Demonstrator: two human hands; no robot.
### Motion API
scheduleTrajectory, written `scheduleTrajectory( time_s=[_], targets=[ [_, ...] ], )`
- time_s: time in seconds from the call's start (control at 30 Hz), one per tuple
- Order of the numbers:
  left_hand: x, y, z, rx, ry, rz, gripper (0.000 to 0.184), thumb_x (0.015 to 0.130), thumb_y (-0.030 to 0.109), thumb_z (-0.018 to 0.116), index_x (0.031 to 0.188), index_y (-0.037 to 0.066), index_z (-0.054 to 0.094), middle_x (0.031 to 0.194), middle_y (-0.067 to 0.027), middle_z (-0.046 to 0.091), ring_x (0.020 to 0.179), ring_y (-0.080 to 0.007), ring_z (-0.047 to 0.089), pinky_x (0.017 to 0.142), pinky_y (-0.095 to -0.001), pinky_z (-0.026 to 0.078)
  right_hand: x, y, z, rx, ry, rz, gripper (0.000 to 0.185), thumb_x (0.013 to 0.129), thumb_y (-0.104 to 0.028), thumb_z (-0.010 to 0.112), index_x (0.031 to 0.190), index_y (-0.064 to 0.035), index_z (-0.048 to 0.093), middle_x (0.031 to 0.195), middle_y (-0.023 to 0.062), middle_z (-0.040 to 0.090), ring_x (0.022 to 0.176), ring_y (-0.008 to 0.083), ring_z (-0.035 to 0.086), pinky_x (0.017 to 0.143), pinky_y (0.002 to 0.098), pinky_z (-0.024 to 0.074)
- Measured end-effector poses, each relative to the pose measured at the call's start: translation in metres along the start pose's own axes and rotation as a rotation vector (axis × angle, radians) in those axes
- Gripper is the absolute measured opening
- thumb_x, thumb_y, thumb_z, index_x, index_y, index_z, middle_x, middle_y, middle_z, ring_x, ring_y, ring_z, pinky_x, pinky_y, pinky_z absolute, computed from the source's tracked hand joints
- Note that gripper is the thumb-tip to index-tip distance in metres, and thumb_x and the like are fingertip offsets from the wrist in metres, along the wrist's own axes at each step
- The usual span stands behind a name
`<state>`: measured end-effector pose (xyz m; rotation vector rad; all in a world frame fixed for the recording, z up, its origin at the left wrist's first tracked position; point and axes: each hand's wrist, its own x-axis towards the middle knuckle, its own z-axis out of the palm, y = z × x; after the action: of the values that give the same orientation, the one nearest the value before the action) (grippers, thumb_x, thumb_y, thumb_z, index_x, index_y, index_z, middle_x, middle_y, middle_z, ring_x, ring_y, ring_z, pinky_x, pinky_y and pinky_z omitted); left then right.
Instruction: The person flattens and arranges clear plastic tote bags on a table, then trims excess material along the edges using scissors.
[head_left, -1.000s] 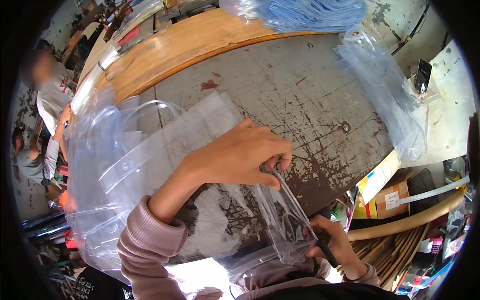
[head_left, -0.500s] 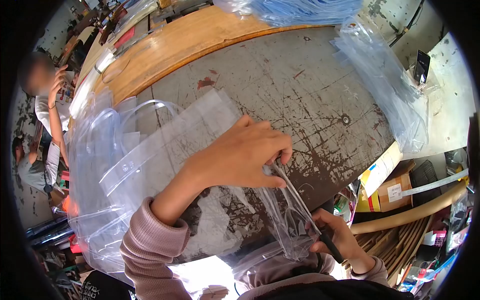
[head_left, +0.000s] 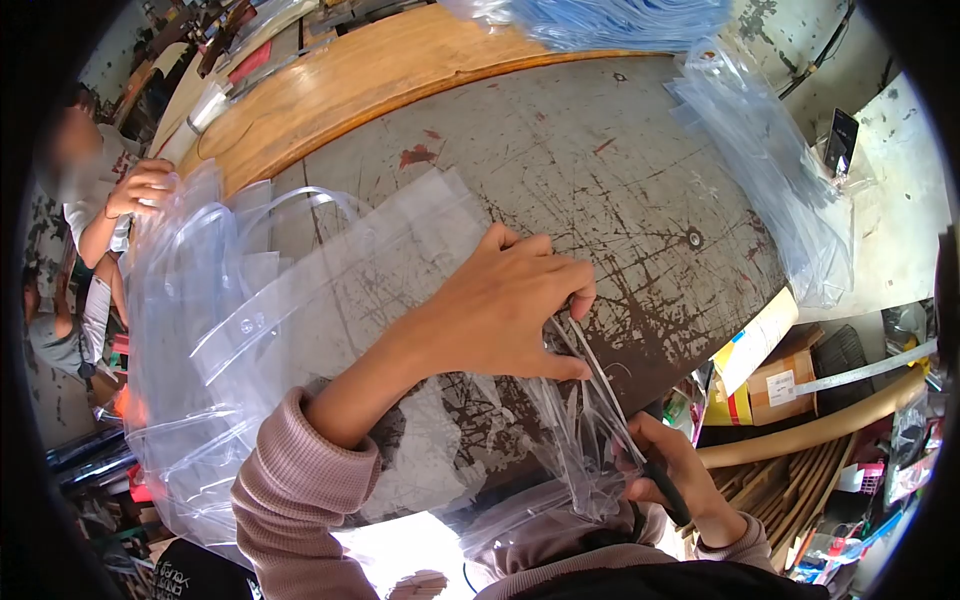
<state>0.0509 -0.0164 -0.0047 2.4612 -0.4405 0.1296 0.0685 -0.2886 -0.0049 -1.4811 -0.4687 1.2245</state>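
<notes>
My left hand (head_left: 500, 310) pinches the upper end of a clear plastic piece (head_left: 575, 430) between thumb and fingers. The piece hangs in folds over the near edge of the table toward my lap. In my right hand (head_left: 675, 465) are black-handled scissors (head_left: 667, 495), at the lower right of the plastic. Their blades are hard to tell from the shiny plastic edge. Left of my left hand, a flat clear plastic sheet (head_left: 340, 265) with a snap button lies on the table.
The scratched metal table (head_left: 560, 150) has a heap of clear plastic bags (head_left: 190, 330) at left, where a co-worker's hand (head_left: 143, 187) rests. More plastic sheets (head_left: 770, 170) lie at right, near a phone (head_left: 841, 140). A blue-tinted stack (head_left: 620, 20) is at the back. A cardboard box (head_left: 785, 385) stands below right.
The co-worker's raised hand has come down to the plastic heap at left. My hands keep nearly the same positions on the plastic and scissors; the view shifts slightly.
</notes>
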Motion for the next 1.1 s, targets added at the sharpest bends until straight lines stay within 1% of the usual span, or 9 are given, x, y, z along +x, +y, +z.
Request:
scheduleTrajectory(
  time_s=[0.13, 0.2, 0.27, 0.37, 0.73, 0.83, 1.0, 1.07, 1.1],
  targets=[
    [0.001, -0.001, 0.001, -0.023, -0.032, -0.014, 0.045, 0.062, 0.044, 0.077, 0.083, 0.015, 0.049, 0.068, 0.0039, 0.04, 0.076, -0.0147, 0.042, 0.078, -0.0326, 0.028, 0.0, -0.001, 0.002, 0.021, 0.022, 0.009, 0.057, 0.074, -0.033, 0.077, 0.109, 0.0014, 0.049, 0.088, 0.0043, 0.061, 0.08, 0.0089, 0.055, 0.07, 0.0227, 0.0416],
    [0.0, -0.002, 0.004, -0.056, 0.023, -0.041, 0.048, 0.061, 0.043, 0.078, 0.086, 0.014, 0.048, 0.069, 0.0037, 0.04, 0.074, -0.0141, 0.043, 0.079, -0.0321, 0.028, -0.001, 0.001, 0.001, 0.019, 0.042, 0.011, 0.057, 0.073, -0.034, 0.078, 0.108, 0.0013, 0.051, 0.084, 0.0032, 0.061, 0.076, 0.0077, 0.054, 0.067, 0.0218, 0.0408],
    [0.001, -0.001, 0.003, -0.065, 0.014, -0.048, 0.05, 0.06, 0.041, 0.079, 0.088, 0.014, 0.048, 0.069, 0.0037, 0.039, 0.073, -0.0138, 0.043, 0.08, -0.0319, 0.028, 0.0, 0.004, -0.001, -0.025, 0.043, -0.014, 0.056, 0.071, -0.035, 0.079, 0.104, 0.0009, 0.053, 0.077, 0.0004, 0.059, 0.067, 0.0048, 0.049, 0.059, 0.02, 0.0362],
    [0.002, 0.0, 0.001, -0.082, 0.006, -0.082, 0.053, 0.058, 0.038, 0.081, 0.091, 0.012, 0.047, 0.069, 0.0034, 0.038, 0.071, -0.0132, 0.043, 0.08, -0.0316, 0.028, -0.002, 0.003, 0.001, -0.023, 0.062, 0.018, 0.054, 0.071, -0.035, 0.08, 0.102, 0.0007, 0.054, 0.072, -0.0018, 0.057, 0.063, 0.003, 0.045, 0.055, 0.0198, 0.0317],
    [0.004, 0.0, -0.006, -0.152, -0.023, -0.135, 0.061, 0.057, 0.033, 0.083, 0.098, 0.008, 0.045, 0.069, 0.003, 0.039, 0.071, -0.0131, 0.044, 0.08, -0.0315, 0.029, -0.004, 0.01, -0.001, -0.04, 0.097, 0.049, 0.045, 0.069, -0.024, 0.082, 0.097, -0.0015, 0.056, 0.063, -0.0062, 0.051, 0.057, 0.0003, 0.04, 0.049, 0.0197, 0.0263],
    [0.003, 0.0, -0.013, -0.176, -0.068, -0.147, 0.058, 0.059, 0.033, 0.082, 0.097, 0.009, 0.046, 0.069, 0.0027, 0.042, 0.074, -0.014, 0.046, 0.081, -0.0327, 0.031, -0.004, 0.011, -0.001, -0.055, 0.092, 0.03, 0.043, 0.068, -0.023, 0.083, 0.096, -0.0024, 0.056, 0.063, -0.0064, 0.05, 0.057, 0.0005, 0.04, 0.05, 0.0197, 0.0269],
    [-0.002, -0.003, -0.024, 0.086, -0.124, 0.065, 0.035, 0.072, 0.04, 0.072, 0.085, 0.011, 0.057, 0.072, 0.002, 0.05, 0.08, -0.0159, 0.048, 0.079, -0.0324, 0.033, -0.003, 0.016, -0.003, -0.011, 0.072, -0.016, 0.043, 0.068, -0.021, 0.082, 0.096, -0.0027, 0.055, 0.066, -0.0049, 0.053, 0.06, 0.0012, 0.042, 0.052, 0.0194, 0.0292],
    [-0.001, -0.003, -0.03, 0.038, -0.174, 0.021, 0.031, 0.075, 0.04, 0.07, 0.082, 0.011, 0.059, 0.073, 0.002, 0.051, 0.081, -0.0156, 0.048, 0.079, -0.0317, 0.033, -0.003, 0.013, -0.001, 0.077, 0.058, -0.029, 0.043, 0.068, -0.02, 0.082, 0.097, -0.0023, 0.055, 0.073, -0.0029, 0.055, 0.063, 0.0017, 0.043, 0.054, 0.0189, 0.0312],
    [0.0, -0.003, -0.033, -0.021, -0.231, -0.017, 0.029, 0.078, 0.04, 0.067, 0.079, 0.012, 0.061, 0.074, 0.002, 0.051, 0.081, -0.0152, 0.048, 0.078, -0.0311, 0.032, -0.004, 0.015, -0.004, 0.038, 0.024, -0.026, 0.046, 0.07, -0.028, 0.08, 0.097, -0.0019, 0.054, 0.075, -0.0024, 0.054, 0.066, 0.0024, 0.044, 0.057, 0.019, 0.0326]
  ],
)
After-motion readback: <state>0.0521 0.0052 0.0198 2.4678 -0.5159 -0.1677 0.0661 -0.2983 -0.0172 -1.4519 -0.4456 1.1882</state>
